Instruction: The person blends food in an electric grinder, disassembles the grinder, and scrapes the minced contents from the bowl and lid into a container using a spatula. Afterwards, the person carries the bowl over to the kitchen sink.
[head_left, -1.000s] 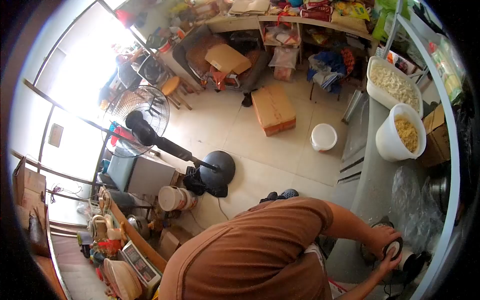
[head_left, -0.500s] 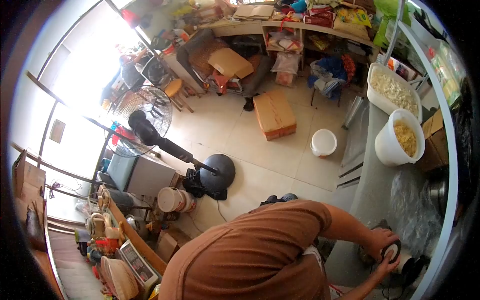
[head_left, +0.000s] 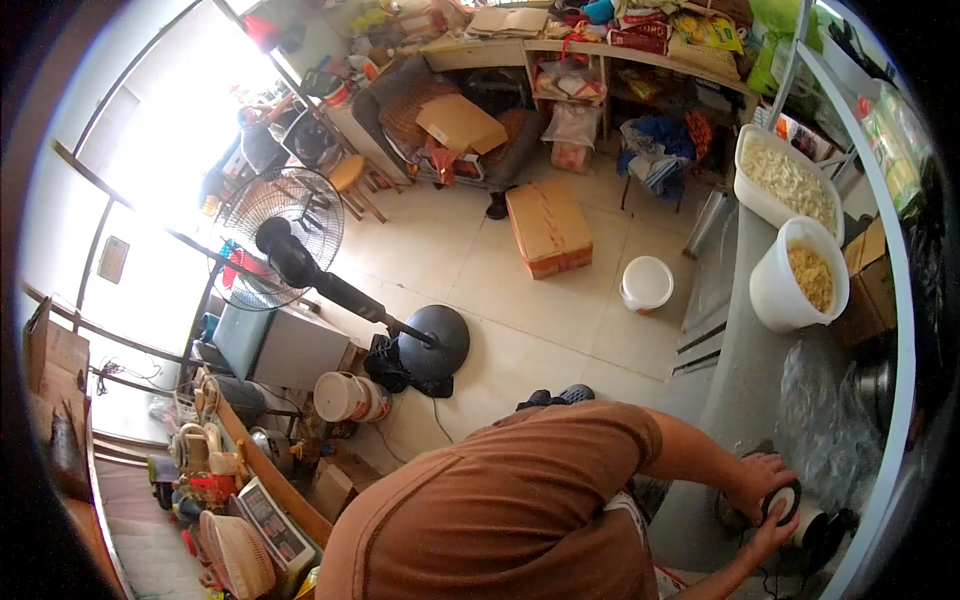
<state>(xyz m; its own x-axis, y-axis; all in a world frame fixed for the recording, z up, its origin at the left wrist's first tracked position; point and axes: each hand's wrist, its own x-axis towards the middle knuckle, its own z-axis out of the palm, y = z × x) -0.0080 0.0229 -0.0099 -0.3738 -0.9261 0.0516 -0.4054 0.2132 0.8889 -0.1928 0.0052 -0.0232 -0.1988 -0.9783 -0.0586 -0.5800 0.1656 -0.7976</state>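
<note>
My left hand (head_left: 757, 478) is the upper one, reaching over the grey bench at the lower right. Its fingers curl round a round, dark-rimmed thing with a pale disc face (head_left: 783, 499). From below, my right hand (head_left: 775, 528) grips the same thing at its lower edge. What kind of thing it is, I cannot make out. A dark object (head_left: 733, 512) lies partly hidden under my left wrist. Beside my right hand are a white cylindrical part (head_left: 808, 530) and a black piece (head_left: 826, 542). Dark cords hang below the hands.
Along the grey bench (head_left: 735, 350) stand a white bucket (head_left: 772, 300) of yellowish food, a white tub (head_left: 745, 190) of pale pieces and clear plastic film (head_left: 815, 430). A standing fan (head_left: 350, 300), a carton (head_left: 548, 225) and a lidded bucket (head_left: 648, 285) occupy the floor. Another person (head_left: 262, 140) is at the far left.
Both hands keep almost the same place and grip on the round thing. The view and my brown-shirted torso have shifted very slightly.
</note>
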